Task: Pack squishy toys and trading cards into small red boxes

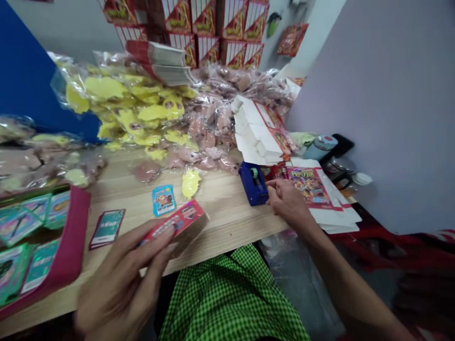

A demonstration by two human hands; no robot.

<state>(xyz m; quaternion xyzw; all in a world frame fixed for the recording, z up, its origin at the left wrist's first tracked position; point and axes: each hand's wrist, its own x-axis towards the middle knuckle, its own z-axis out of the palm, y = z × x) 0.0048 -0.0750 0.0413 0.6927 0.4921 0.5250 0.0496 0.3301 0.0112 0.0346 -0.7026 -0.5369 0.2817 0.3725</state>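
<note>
From my console, the left hand (124, 279) has a small red carton (174, 225) held in its fingers, long axis toward two o'clock. The right hand (287, 201) lies farther off at three o'clock, fingers curled (gripping anything? I cannot tell), just beside a blue tape dispenser (253, 183).

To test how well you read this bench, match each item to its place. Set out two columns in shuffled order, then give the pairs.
Items:
1. Blue tape dispenser
2. Red printed box
3. Teal card
4. Yellow items in clear bags

Places:
A. In the left hand
B. Beside the right hand
C. Flat on the wooden tabletop
D. Heaped towards the back of the table

Pairs: 1-B, 2-A, 3-C, 4-D
</note>
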